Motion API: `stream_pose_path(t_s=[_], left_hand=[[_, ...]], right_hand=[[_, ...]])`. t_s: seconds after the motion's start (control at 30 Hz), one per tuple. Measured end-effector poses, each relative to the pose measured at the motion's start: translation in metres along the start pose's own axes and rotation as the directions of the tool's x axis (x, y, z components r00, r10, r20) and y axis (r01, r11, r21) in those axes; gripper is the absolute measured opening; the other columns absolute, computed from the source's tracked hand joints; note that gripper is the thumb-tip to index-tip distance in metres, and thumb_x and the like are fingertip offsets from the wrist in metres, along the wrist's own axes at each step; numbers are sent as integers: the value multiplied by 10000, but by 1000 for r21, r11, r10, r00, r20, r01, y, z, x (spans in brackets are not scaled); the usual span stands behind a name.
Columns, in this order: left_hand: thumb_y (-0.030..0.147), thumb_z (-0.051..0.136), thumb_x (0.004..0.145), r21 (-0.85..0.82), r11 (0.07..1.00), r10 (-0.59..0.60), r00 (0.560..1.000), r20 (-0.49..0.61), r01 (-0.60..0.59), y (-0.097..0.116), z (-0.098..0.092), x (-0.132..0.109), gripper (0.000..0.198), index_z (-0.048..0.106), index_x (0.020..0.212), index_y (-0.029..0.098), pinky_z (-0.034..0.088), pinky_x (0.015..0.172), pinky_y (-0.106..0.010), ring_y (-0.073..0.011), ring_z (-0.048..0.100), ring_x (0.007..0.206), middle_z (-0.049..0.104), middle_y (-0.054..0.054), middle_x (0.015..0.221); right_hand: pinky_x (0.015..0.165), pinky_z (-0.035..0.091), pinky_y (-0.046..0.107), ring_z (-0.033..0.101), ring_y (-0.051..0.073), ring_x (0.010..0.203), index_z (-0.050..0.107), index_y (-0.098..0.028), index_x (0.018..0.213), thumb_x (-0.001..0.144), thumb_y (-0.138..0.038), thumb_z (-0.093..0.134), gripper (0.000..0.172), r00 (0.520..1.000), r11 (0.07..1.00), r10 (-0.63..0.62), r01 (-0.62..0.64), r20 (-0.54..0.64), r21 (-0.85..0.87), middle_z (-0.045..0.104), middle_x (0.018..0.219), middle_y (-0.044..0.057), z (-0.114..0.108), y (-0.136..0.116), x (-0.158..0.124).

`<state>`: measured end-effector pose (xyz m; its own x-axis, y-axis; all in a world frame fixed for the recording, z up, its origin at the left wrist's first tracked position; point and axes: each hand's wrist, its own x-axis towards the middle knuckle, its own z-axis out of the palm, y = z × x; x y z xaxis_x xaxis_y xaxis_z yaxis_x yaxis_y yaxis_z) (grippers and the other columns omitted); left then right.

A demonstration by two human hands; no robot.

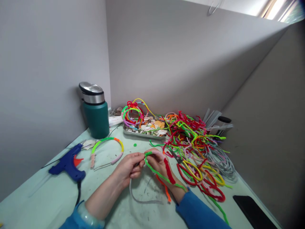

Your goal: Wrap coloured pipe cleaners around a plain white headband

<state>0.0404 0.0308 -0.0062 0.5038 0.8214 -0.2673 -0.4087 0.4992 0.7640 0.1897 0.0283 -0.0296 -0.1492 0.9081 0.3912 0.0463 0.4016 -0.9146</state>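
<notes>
In front of me is a bent grey wire [140,201] whose far part is wrapped in pipe cleaners: green, pale pink, red [168,171] and orange. My left hand [132,167] pinches it close to the green wrapping, and the bare wire curves down below the fingers. Close beside it, my right hand [154,162] grips the wrapped part from behind, its fingertips partly hidden. A loose green pipe cleaner [158,174] trails from the pinch across my right hand to the wrist. Left of my hands lies another wrapped hoop [105,140], with bare wire ends.
A blue glue gun [68,163] lies left, near a green bottle [96,117]. A tin [144,135] of small pieces stands at the back, with wrapped hoops on it. Tangled pipe cleaners [188,130], yellow-handled scissors [193,170], grey wire coils [221,162] and a black phone [254,211] lie right.
</notes>
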Motion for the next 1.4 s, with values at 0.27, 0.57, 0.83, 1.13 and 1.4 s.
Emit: stream_pose_path(t_s=[0.27,0.57,0.83,1.13,1.4], left_hand=[[265,665,689,43,997,58,998,14,-59,-3,9,-4,175,566,718,124,124,298,-142,8,163,331,453,64,523],[482,606,730,242,968,77,996,-44,-64,-6,11,-5,374,593,603,131,143,338,-185,-27,178,324,278,95,358],[524,582,731,265,962,90,991,-98,-62,-6,6,-3,425,518,540,150,110,338,-197,-32,173,318,279,91,353],[536,556,737,236,972,35,993,-117,-7,-2,5,-3,454,500,507,148,119,315,-181,-22,155,271,284,92,303],[577,554,709,385,919,197,946,-258,-86,-4,8,0,446,485,546,168,225,296,-174,-47,270,266,396,69,334]], right_hand=[[704,419,280,530,165,752,582,-220,828,841,-270,539,67,990,985,-85,65,-114,-163,566,793,23,6,-2,-4],[641,401,274,514,163,690,584,-207,740,825,-187,534,101,987,977,-115,92,-109,-193,545,724,20,4,-15,-5],[710,419,309,525,180,772,598,-216,803,827,-169,546,74,980,957,-190,174,-49,-231,571,799,41,4,-8,-5],[739,439,325,528,180,794,593,-200,755,817,-188,574,66,973,953,-230,219,-32,-210,561,803,45,0,-9,-2],[703,435,292,538,165,767,599,-191,791,826,-189,556,55,982,970,-186,178,-36,-167,566,784,31,0,-10,-2]])
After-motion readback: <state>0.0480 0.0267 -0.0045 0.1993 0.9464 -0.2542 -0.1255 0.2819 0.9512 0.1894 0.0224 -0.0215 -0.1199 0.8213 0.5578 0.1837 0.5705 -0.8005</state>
